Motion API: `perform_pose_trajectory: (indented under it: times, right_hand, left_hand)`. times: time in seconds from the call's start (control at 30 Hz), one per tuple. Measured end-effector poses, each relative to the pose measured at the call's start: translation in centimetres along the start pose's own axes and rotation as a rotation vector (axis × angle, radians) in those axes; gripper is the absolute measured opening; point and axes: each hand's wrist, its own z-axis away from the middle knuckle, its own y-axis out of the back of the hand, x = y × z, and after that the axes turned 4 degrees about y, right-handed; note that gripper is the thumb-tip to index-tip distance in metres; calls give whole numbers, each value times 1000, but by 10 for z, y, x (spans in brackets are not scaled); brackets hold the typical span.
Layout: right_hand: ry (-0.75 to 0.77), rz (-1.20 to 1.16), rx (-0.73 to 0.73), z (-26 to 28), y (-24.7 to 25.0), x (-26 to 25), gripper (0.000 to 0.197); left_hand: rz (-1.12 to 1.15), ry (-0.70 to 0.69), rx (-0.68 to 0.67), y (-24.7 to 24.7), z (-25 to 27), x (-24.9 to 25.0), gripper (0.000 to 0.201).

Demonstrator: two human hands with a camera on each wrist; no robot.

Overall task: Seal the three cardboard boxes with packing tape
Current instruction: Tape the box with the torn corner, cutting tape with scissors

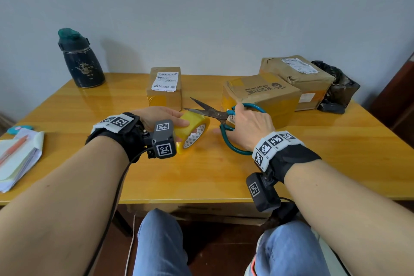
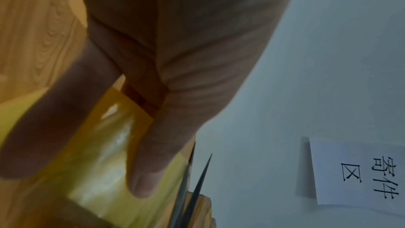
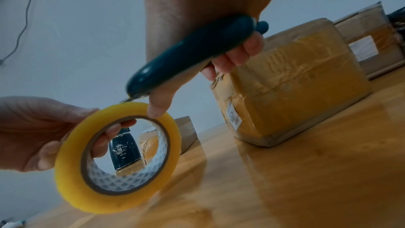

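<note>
Tape roll [image 1: 194, 128] within left fingers [image 1: 179, 122]

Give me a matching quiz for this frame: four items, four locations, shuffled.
Items:
1. tape roll
2. scissors
3. dark bottle
4. papers with pen

Locations:
A. table's far left corner
B. left hand
C. table's near left edge
D. right hand

Pairs: 1-B, 2-D, 3-A, 4-C
</note>
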Motion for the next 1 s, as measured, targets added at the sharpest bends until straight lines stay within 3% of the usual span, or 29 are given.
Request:
perform_pose_trajectory:
  times: [0.1,0.3,0.5,0.7,1.0]
  right_hand:
    - [-10,4,8,2,-3,1,67]
    - [-66,-68,-37,6,-8,2,72]
    - [-125,-152,-142,5,-10,2,74]
    - [-158,-242,-299,-2,-20,-2,57]
    - [-177,-201,-458,-4,-43,-6,25]
  left_hand:
    - [-15,-2,16,8,-5,0,121]
    - [-140,21,43,9,4,1,106]
    - [-187,38,133,3,-6,-2,105]
    - [-302,11,354,-16,-3,9,61]
    - [-541,3,516,-27,-8,1,41]
